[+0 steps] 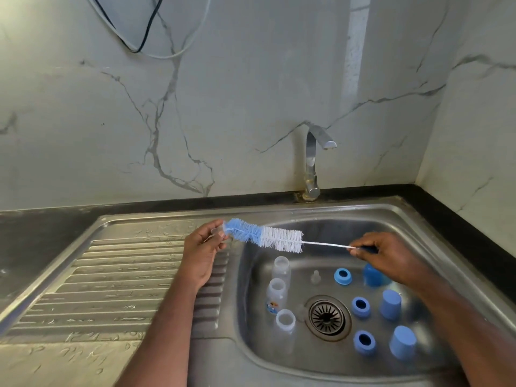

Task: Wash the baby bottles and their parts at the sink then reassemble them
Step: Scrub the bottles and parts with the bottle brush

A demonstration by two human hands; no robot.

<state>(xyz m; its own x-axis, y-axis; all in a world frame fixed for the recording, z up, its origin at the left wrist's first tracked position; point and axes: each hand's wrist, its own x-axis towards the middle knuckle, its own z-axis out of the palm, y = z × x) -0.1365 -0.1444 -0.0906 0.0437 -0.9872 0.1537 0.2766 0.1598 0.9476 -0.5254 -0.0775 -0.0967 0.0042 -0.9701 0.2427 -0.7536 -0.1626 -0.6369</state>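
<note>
My right hand (374, 254) pinches the thin handle of a blue and white bottle brush (265, 238) held level over the sink's left rim. My left hand (202, 247) grips a small clear part (215, 232), seemingly a teat, with the brush's blue tip pushed against it. Down in the steel sink (279, 358) stand three clear bottles (276, 294) without tops, in a row on the left. One clear teat (315, 276) stands near the back. Three blue rings (361, 305) and three blue caps (391, 304) stand to the right of the drain (327, 317).
A chrome tap (312, 160) rises behind the basin, with no water running. The ribbed, wet draining board (111, 280) lies to the left. Marble walls close in at the back and right, and cables (139, 37) hang on the back wall.
</note>
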